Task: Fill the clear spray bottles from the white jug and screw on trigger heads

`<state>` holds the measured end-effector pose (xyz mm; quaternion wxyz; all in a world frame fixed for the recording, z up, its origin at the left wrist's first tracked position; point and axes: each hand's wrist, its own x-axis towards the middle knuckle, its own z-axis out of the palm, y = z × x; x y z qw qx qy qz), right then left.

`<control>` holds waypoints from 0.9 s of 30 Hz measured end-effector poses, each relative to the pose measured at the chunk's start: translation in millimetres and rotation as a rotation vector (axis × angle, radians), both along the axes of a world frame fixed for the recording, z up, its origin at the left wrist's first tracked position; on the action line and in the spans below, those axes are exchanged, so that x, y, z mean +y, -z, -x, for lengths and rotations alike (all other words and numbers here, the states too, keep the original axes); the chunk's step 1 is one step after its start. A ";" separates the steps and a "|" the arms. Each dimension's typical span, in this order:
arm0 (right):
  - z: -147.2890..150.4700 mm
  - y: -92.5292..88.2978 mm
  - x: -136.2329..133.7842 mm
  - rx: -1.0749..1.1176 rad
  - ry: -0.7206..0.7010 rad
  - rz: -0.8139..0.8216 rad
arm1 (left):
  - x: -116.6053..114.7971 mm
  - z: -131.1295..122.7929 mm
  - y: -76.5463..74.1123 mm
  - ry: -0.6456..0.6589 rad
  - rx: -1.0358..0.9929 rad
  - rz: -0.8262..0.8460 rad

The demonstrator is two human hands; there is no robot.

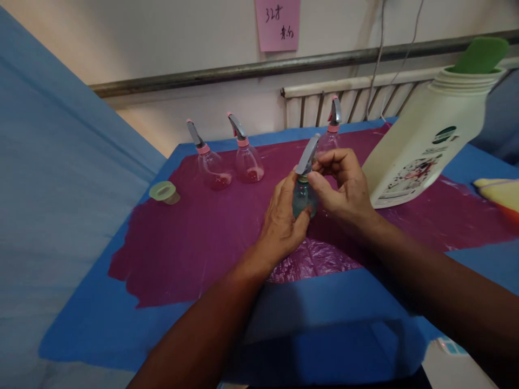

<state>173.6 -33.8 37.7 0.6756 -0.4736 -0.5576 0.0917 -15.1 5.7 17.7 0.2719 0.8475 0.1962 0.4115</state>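
My left hand [281, 219] is wrapped round the body of a small clear spray bottle [304, 199] standing on the purple plastic sheet [182, 243]. My right hand [343, 186] pinches the bottle's neck just below its grey trigger head [308, 154], fingers curled together. The bottle's lower half is partly hidden by my fingers. Three more small spray bottles with pink collars stand behind: one at the left [211, 162], one beside it [247, 156], and one [331, 132] just beyond my hands.
A large white jug [421, 146] with a green funnel-like piece [480, 54] in its open mouth leans at the right. A pale green cap [164, 192] lies at the sheet's left edge. Blue cloth [81, 324] covers the table; a yellow object [500, 194] sits far right.
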 end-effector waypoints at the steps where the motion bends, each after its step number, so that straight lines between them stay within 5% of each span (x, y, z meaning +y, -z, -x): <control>1: -0.8 -1.1 -2.7 -0.001 0.002 0.003 | 0.2 0.0 0.1 0.002 0.000 -0.003; 8: -0.4 1.9 -3.5 0.023 -0.169 0.084 | 0.7 -0.6 1.1 -0.004 0.010 -0.007; 27: 6.9 5.6 0.1 0.001 -0.008 -0.017 | -1.0 -1.9 -0.6 -0.014 0.012 0.014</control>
